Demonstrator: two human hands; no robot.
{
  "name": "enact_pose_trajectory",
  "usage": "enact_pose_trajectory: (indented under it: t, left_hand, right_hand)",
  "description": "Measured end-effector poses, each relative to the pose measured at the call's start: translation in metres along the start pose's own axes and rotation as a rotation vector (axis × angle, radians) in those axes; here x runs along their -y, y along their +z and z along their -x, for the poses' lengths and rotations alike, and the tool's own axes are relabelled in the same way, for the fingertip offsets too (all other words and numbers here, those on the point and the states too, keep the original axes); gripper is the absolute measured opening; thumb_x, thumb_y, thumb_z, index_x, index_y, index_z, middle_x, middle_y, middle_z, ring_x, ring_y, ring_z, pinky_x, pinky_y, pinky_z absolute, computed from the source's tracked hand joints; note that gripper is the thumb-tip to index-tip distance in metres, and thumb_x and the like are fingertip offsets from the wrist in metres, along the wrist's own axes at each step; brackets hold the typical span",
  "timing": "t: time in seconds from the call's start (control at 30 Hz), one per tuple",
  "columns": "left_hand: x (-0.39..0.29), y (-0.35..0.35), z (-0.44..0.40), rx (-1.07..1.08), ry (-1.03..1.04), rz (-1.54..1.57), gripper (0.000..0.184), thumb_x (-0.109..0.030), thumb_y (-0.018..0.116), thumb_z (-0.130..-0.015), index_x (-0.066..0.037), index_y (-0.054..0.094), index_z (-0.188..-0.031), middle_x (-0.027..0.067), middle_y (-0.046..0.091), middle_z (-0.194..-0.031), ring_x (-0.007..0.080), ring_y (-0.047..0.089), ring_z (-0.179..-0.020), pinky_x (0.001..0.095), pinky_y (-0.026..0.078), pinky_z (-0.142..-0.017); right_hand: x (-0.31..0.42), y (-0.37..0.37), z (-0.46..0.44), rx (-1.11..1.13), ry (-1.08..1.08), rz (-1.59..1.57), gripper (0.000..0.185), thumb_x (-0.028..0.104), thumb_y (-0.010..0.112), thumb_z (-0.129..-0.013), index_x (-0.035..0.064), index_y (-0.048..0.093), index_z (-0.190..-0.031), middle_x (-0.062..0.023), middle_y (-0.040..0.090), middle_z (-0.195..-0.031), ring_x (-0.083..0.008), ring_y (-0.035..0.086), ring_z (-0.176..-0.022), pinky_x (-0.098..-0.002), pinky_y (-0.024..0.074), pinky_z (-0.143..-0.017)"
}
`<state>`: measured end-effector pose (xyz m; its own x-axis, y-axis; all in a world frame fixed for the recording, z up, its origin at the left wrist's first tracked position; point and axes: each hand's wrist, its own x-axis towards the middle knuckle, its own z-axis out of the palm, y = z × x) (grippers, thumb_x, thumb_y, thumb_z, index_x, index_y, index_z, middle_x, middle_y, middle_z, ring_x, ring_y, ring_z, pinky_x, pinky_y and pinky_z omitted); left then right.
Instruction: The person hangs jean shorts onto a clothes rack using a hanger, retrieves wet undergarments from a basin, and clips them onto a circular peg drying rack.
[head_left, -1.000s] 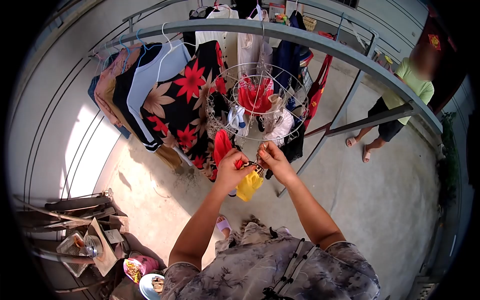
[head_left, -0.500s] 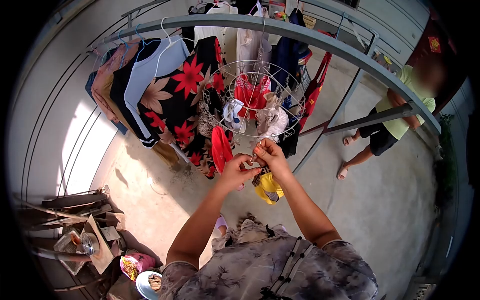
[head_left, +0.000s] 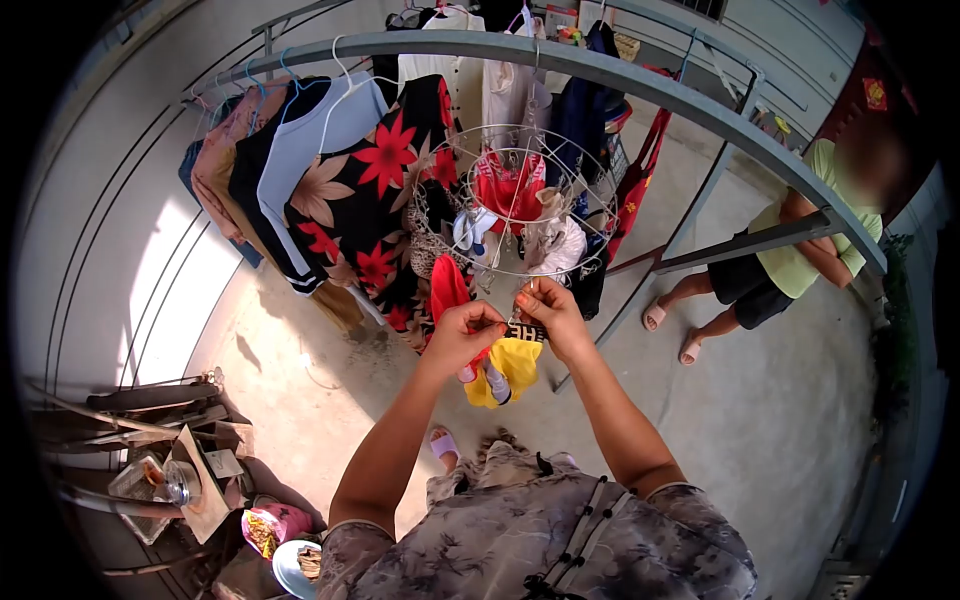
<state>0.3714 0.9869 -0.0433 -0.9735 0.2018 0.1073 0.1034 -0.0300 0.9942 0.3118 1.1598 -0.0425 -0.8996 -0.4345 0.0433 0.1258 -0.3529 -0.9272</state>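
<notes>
Yellow underpants [head_left: 516, 364] with a black lettered waistband hang between my hands, below the near rim of a round wire clip hanger [head_left: 487, 271]. My left hand [head_left: 462, 338] is closed, pinching the left end of the waistband. My right hand [head_left: 556, 318] is closed at the right end, its fingertips up by the hanger's rim; a clip there is too small to make out clearly. A red cloth [head_left: 447, 285] hangs just beyond my left hand. Red underwear [head_left: 510, 187], white-and-blue socks [head_left: 470, 230] and a pale crumpled garment [head_left: 556, 245] hang on the hanger.
A curved metal rail [head_left: 440, 42] crosses overhead, with a floral dress [head_left: 352, 170] and a light blue top [head_left: 310, 130] on hangers. A person in a light green shirt [head_left: 800, 250] stands at right behind a slanted metal post [head_left: 690, 215]. Boards and a basket [head_left: 135, 490] lie lower left.
My hands have moved apart, stretching the waistband between them. The yellow underpants have shifted left and now face me. The person at right has folded their arms.
</notes>
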Motion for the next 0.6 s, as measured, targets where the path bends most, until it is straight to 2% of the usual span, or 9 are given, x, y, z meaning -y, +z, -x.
enact_pose_trajectory:
  t: [0.13, 0.2, 0.33, 0.4, 0.43, 0.53, 0.6]
  left_hand:
    - [-0.002, -0.002, -0.001, -0.072, 0.004, -0.027, 0.006, 0.003, 0.061, -0.083, 0.0, 0.059, -0.087, -0.0008, 0.061, -0.082, 0.0039, 0.057, -0.074, 0.019, 0.045, -0.068]
    - [-0.002, 0.0, -0.004, -0.152, 0.036, -0.075, 0.005, 0.001, 0.063, -0.083, 0.0, 0.059, -0.086, -0.0003, 0.061, -0.078, 0.0032, 0.055, -0.071, 0.0195, 0.044, -0.062]
    - [0.006, -0.003, -0.005, -0.183, 0.02, -0.054, 0.007, -0.002, 0.064, -0.083, 0.0, 0.06, -0.087, -0.0002, 0.06, -0.077, 0.0034, 0.054, -0.07, 0.0195, 0.044, -0.062]
    - [0.027, -0.015, -0.006, -0.304, 0.026, -0.176, 0.007, -0.003, 0.062, -0.086, -0.001, 0.061, -0.092, -0.0018, 0.062, -0.078, 0.0024, 0.055, -0.072, 0.0168, 0.043, -0.064]
    - [0.031, -0.019, -0.006, -0.396, -0.021, -0.128, 0.009, -0.007, 0.062, -0.088, -0.002, 0.062, -0.096, -0.0013, 0.062, -0.079, 0.0029, 0.055, -0.072, 0.0174, 0.043, -0.064]
    - [0.023, -0.012, -0.014, -0.406, -0.057, -0.031, 0.013, -0.012, 0.064, -0.086, -0.001, 0.062, -0.094, -0.0006, 0.058, -0.074, 0.0067, 0.054, -0.07, 0.0213, 0.044, -0.064]
    - [0.034, -0.012, -0.022, -0.364, -0.049, 0.07, 0.014, -0.011, 0.062, -0.088, 0.0, 0.062, -0.097, 0.0003, 0.058, -0.074, 0.0077, 0.055, -0.07, 0.022, 0.045, -0.065]
  right_hand:
    - [-0.003, -0.001, -0.002, 0.029, 0.039, -0.022, 0.016, 0.012, 0.065, -0.087, 0.0062, 0.052, -0.079, 0.004, 0.053, -0.067, -0.0028, 0.047, -0.06, -0.0185, 0.0362, -0.054]
    - [-0.001, 0.0, -0.004, 0.057, 0.035, -0.021, 0.016, 0.012, 0.065, -0.086, 0.0064, 0.053, -0.079, 0.004, 0.053, -0.068, -0.0029, 0.047, -0.061, -0.0185, 0.0365, -0.055]
    - [0.01, -0.008, -0.006, 0.148, 0.119, 0.139, 0.015, 0.014, 0.068, -0.085, 0.0062, 0.054, -0.083, 0.0041, 0.055, -0.074, -0.0035, 0.049, -0.068, -0.0193, 0.0385, -0.06]
    - [0.01, -0.013, -0.008, 0.163, 0.133, 0.215, 0.015, 0.014, 0.068, -0.084, 0.0056, 0.056, -0.086, 0.0041, 0.056, -0.076, -0.0041, 0.05, -0.07, -0.0199, 0.0396, -0.062]
    - [0.008, -0.014, -0.007, 0.14, 0.084, 0.258, 0.016, 0.015, 0.068, -0.084, 0.0053, 0.056, -0.087, 0.0042, 0.056, -0.076, -0.0041, 0.05, -0.07, -0.0201, 0.0398, -0.063]
    - [-0.002, -0.019, -0.007, 0.109, 0.001, 0.293, 0.017, 0.014, 0.068, -0.084, 0.0035, 0.056, -0.088, 0.0035, 0.057, -0.079, -0.0045, 0.052, -0.073, -0.0209, 0.0423, -0.066]
    - [-0.001, -0.015, -0.003, -0.053, -0.074, 0.518, 0.018, 0.013, 0.068, -0.084, 0.002, 0.055, -0.092, 0.0022, 0.059, -0.084, -0.005, 0.055, -0.077, -0.0223, 0.0447, -0.067]
